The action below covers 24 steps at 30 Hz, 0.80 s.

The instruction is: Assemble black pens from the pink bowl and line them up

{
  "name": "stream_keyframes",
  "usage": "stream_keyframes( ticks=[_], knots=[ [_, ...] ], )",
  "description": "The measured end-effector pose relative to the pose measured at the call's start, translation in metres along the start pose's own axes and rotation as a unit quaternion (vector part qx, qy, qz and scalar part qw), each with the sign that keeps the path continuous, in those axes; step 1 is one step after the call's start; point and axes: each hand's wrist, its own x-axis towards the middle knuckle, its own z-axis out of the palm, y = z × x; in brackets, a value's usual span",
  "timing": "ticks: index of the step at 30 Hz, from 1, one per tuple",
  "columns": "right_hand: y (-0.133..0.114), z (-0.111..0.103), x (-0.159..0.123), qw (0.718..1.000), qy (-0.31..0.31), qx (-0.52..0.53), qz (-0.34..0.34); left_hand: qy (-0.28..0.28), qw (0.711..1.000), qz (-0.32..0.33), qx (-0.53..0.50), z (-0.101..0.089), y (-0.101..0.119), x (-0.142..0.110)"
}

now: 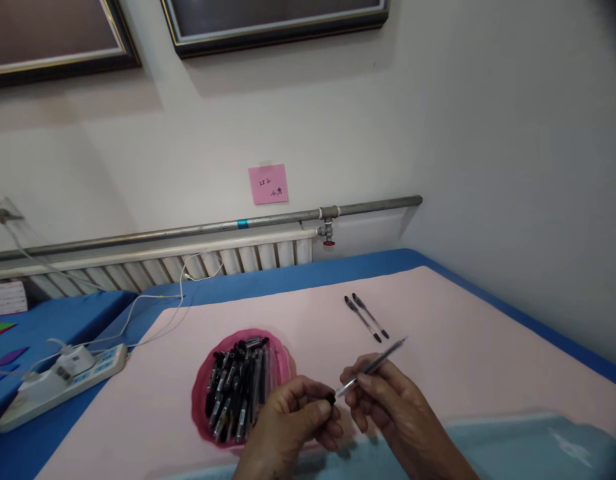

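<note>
the left hand point(299, 419) has its thumb and fingers pinched on a small black piece point(331, 398), just right of the basket's rim. the right hand point(392, 402) grips a slim clear-and-grey pen point(387, 354) between thumb and fingers, tilted, with its narrow tip pointing up and away to the right. the pen's other end meets the black piece, or sits just beside it — i cannot tell whether they touch.

to the left, a pink basket point(285, 357) with a wavy rim holds a heap of pens point(233, 393), mostly dark, with some clear barrels along the right side. beyond the right hand, two pens point(362, 318) (black at both ends) lie side by side on a pale pink sheet point(318, 327), which covers much of a blue table point(273, 277). a light blue cloth point(518, 437) lies along the near edge — and a white power strip point(88, 379) with plugs is at far left.
</note>
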Motion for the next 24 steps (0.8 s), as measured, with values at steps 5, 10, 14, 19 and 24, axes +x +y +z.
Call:
stream_keyframes(
  ticks=[5, 10, 14, 19, 24],
  knots=[
    [0.002, -0.001, 0.000, 0.999, -0.018, -0.031, 0.005, 0.006, 1.000, -0.010, 0.002, 0.002, -0.002, 0.000],
    [0.002, -0.007, 0.001, 0.996, -0.038, -0.081, -0.018, 0.005, 1.000, -0.015, 0.006, 0.002, -0.001, 0.001],
    [0.002, -0.012, 0.004, 0.992, -0.072, -0.101, -0.024, 0.000, 1.000, -0.022, 0.012, 0.001, 0.000, 0.001],
    [0.004, -0.012, 0.007, 0.995, -0.090, -0.054, 0.005, -0.013, 1.000, -0.019, 0.004, 0.002, -0.002, 0.000],
    [0.007, -0.012, 0.006, 0.996, -0.080, -0.048, 0.007, -0.009, 1.000, -0.014, -0.022, 0.005, -0.001, 0.000]
  ],
)
